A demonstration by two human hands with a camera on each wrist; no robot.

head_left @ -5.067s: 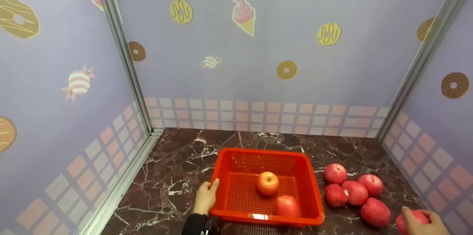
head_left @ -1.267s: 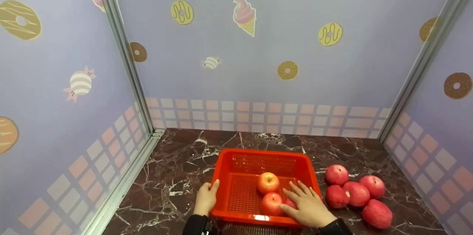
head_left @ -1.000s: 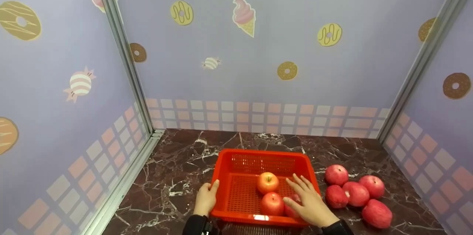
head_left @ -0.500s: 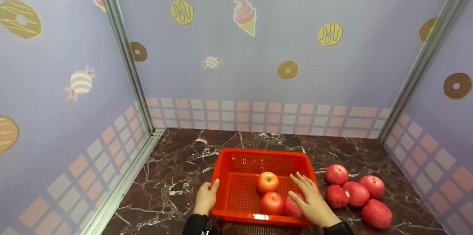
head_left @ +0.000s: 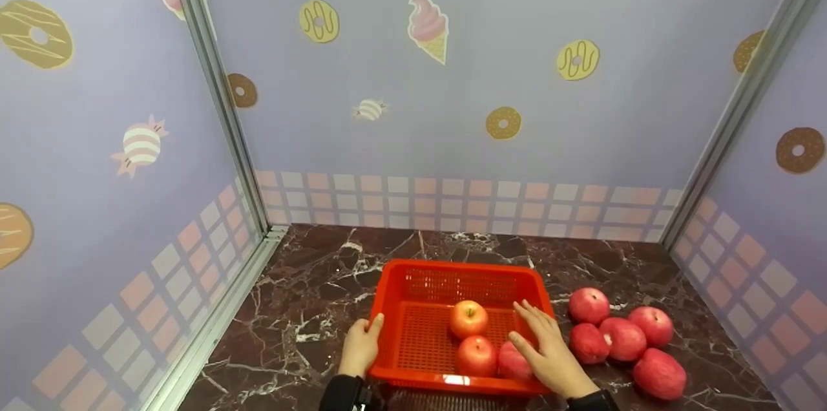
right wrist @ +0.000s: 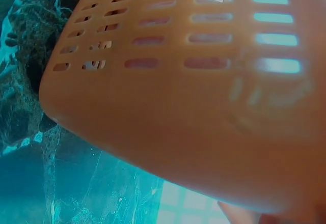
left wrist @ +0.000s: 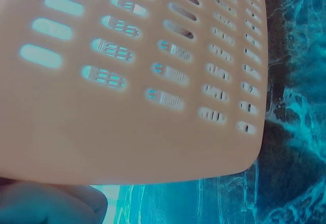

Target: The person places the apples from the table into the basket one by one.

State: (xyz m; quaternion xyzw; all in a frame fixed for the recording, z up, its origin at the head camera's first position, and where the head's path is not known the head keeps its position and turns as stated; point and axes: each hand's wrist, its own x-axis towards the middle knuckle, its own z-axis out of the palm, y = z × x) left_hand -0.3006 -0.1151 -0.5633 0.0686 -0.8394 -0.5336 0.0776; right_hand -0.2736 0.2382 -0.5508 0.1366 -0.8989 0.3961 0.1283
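Basket (head_left: 466,266): red, level on the table (head_left: 310,307), its longer sides running left to right on my head feed.
Left hand (head_left: 359,346): thumb over the left rim, so I read it as gripping there; its other fingers are mostly hidden from me.
Right hand (head_left: 549,356): over the right wall, fingers straight, thumb held apart, gripping nothing I can see.
Inner apples: three, toward the right of the floor; a yellowish apple (head_left: 469,319) behind, a redder apple (head_left: 477,357) in front, and a pink apple (head_left: 513,361) partly covered by the right hand. Whether they touch, I cannot tell.
Outer apples (head_left: 622,338): five, clustered on the table right of the basket.
Key relation: the nearest outer apple (head_left: 588,344) lies just right of the right hand, beyond the wall, while those fingers point forward and left. The left hand is much farther off. Being roundish, it gives me no clear long axis.
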